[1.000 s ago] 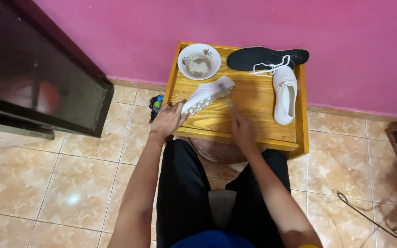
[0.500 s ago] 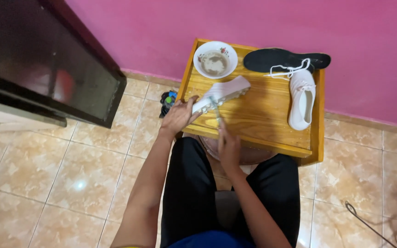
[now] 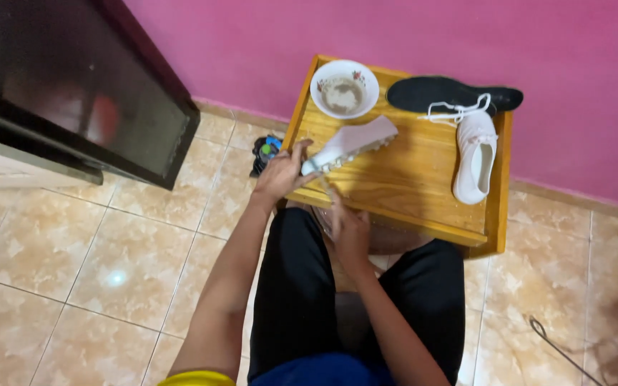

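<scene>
Left hand (image 3: pixel 284 174) clamps the white shoe (image 3: pixel 350 142) by its heel, sole up, over the worktop (image 3: pixel 402 186). Right hand (image 3: pixel 350 230), below it, closure indeterminate. Shoe appears light, stiff-soled; the heel offers best purchase.

I can't make out what my right grip (image 3: pixel 348 232) pinches below the worktop (image 3: pixel 402 204) edge. The small dark object (image 3: pixel 265 154) on the floor is half hidden by it.

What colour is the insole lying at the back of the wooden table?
Black insole, clearest in the head view.
</scene>
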